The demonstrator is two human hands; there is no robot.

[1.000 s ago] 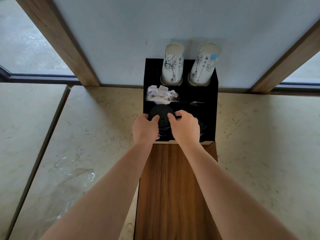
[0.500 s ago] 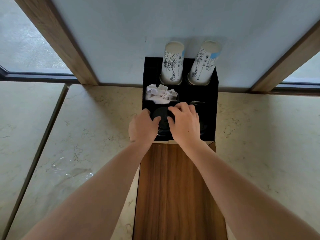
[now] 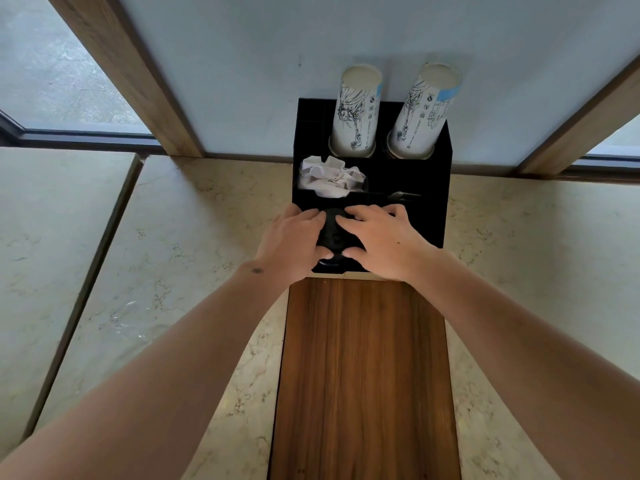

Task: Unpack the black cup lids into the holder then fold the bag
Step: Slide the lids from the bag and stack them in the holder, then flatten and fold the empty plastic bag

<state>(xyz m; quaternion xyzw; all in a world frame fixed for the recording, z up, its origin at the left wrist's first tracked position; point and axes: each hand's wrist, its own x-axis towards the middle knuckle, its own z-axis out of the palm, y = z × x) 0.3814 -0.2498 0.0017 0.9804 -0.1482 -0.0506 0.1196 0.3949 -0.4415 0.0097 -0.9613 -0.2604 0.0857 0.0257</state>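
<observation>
Both forearms outstretched, left hand (image 3: 294, 242) and right hand (image 3: 381, 242) side by side; fingers (image 3: 360, 213) curled inward

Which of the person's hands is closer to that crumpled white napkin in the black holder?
Left. The left hand lies just below the crumpled white napkin, on the same side of the black holder. The right hand sits below it and off to the right, farther away.

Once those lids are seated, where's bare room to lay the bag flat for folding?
The wooden top in front of the black holder lies bare between the forearms. The holder is crowded: both hands grip the lid stack, crumpled white material behind it, two cup stacks at the back.
</observation>
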